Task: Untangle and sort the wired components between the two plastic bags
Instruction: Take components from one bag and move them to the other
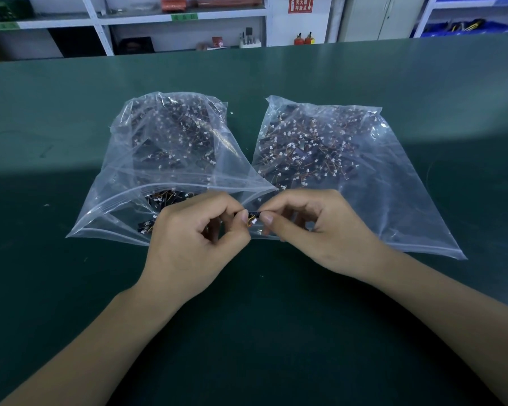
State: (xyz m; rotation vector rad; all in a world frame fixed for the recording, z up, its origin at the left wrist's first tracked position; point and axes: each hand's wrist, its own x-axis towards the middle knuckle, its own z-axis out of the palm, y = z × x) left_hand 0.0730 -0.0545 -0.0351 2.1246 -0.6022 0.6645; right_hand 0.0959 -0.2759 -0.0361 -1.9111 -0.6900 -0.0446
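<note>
Left hand and right hand together, each pinching one end of a small black part with orange wires and a white plug, just in front of the left bag. Left bag's mouth gaping toward the hands, a few parts near its opening. Right bag beside the left bag, touching, full of wired parts. Both on the green table.

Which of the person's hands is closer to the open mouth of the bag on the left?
Left. The left hand lies over the open mouth of the left bag, covering its near edge. The right hand sits beyond that bag's right corner, in front of the right bag.
</note>
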